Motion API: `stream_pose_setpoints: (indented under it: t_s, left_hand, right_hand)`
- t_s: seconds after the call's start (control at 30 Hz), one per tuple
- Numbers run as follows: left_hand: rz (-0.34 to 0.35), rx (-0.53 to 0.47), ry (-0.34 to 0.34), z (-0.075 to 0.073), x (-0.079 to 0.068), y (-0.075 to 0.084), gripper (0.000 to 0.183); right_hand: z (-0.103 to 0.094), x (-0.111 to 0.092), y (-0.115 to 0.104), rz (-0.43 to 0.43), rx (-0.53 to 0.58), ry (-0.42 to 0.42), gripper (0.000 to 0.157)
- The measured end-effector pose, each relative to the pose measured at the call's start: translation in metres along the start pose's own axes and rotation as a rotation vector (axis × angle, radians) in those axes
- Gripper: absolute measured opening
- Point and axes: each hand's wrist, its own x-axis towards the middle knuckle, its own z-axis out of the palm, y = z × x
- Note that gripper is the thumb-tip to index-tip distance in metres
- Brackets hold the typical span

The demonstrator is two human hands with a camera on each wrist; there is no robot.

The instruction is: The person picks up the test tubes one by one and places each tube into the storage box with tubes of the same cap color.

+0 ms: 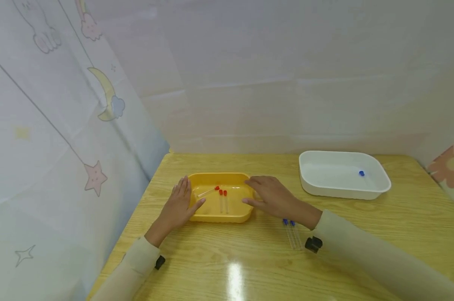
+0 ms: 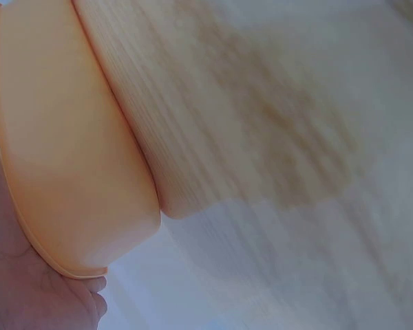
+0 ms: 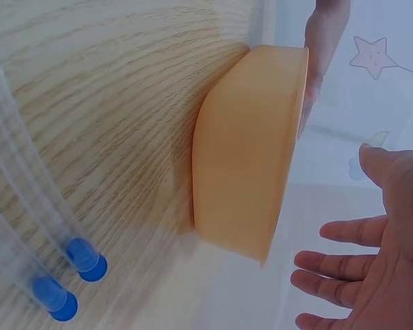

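A yellow plastic tray (image 1: 221,218) holds several thin clear tubes with red caps (image 1: 227,204); one lies aslant, the others side by side. My left hand (image 1: 176,207) rests along the tray's left end, fingers straight and thumb over the rim. In the left wrist view its palm (image 2: 31,292) lies against the tray's rim (image 2: 69,137). By the tray's right end is my right hand (image 1: 274,196). The right wrist view shows that hand (image 3: 392,247) with spread fingers and a gap to the tray (image 3: 244,148).
Clear tubes with blue caps (image 1: 292,235) lie on the wooden table (image 1: 208,259) beneath my right forearm. At the back right stands a white tray (image 1: 337,193) with a small blue cap (image 1: 361,173) inside. White printed cloth (image 1: 230,83) hangs behind and to the left.
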Motion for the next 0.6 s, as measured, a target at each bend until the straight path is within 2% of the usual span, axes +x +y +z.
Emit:
stream_pose_setpoints:
  t_s: [0.4, 0.6]
  left_hand:
    - [0.002, -0.007, 0.004, -0.001, -0.003, 0.001, 0.092]
    - [0.024, -0.018, 0.041, 0.000, -0.002, 0.002, 0.090]
  right_hand:
    - [-0.007, -0.008, 0.005, 0.031, -0.018, -0.022, 0.066]
    - [-0.010, -0.015, 0.009, 0.040, -0.035, -0.008, 0.066]
